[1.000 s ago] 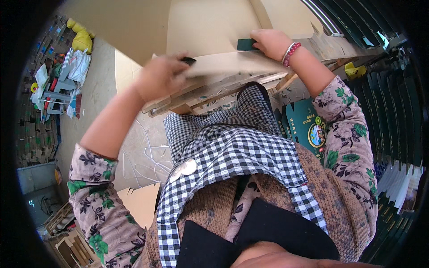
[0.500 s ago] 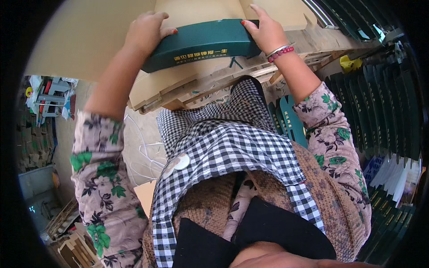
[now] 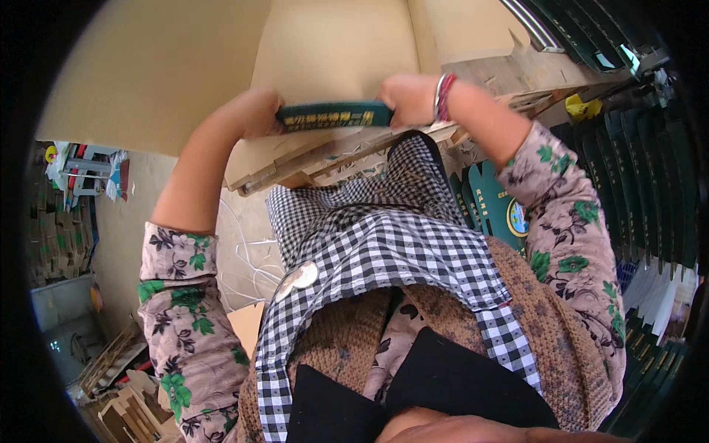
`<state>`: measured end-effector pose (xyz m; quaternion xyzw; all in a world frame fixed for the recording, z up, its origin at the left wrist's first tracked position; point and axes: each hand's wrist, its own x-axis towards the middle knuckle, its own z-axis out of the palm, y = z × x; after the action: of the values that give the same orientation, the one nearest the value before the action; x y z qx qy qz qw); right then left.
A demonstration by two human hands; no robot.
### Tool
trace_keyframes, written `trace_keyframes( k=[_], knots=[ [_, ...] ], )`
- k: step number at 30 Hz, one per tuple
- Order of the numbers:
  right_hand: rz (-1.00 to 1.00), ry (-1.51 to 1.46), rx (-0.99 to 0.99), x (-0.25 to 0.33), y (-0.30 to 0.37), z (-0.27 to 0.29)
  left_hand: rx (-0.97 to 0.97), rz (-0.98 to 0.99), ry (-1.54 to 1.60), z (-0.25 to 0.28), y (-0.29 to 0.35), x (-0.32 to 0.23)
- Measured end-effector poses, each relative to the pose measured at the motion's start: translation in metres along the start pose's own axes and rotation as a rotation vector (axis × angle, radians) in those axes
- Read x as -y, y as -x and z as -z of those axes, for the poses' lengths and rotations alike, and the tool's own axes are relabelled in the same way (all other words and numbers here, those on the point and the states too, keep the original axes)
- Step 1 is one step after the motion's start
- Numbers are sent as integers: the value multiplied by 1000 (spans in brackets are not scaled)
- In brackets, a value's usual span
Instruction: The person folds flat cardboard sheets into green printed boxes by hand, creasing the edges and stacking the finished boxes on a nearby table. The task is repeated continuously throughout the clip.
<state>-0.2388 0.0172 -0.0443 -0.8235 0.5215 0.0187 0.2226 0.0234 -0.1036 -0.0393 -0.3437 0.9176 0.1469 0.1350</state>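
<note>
A dark green printed cardboard box with gold lettering spans the gap between my hands; only its narrow front face shows, seen nearly edge-on. My left hand grips its left end, blurred by motion. Around the right end are the curled fingers of my right hand, with bracelets on that wrist. Behind the box stands a large open brown carton, its inside plain and its wide flap spreading to the left. The box is in front of the carton's near side, over the wooden boards.
A wooden pallet-like platform bears the carton. On the right hang rows of dark green flat cardboard pieces, with more green pieces near my right elbow. White cord lies on the floor at left, near a grey bin and scrap wood.
The green box has come down and turned, so its broad upper face no longer shows. Both hands moved lower with it, and my fingers went from spread along it to curled round its ends.
</note>
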Motion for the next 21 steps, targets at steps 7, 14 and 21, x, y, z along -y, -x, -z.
trace_keyframes(
  k=[7,14,21],
  knots=[
    [468,111,-523,118,28,-20,-674,-186,-737,27,28,92],
    [-881,173,-812,-161,110,12,-466,227,739,-10,17,39],
    [-438,-1631,-1038,-80,152,-72,-537,197,552,-15,12,96]
  ],
)
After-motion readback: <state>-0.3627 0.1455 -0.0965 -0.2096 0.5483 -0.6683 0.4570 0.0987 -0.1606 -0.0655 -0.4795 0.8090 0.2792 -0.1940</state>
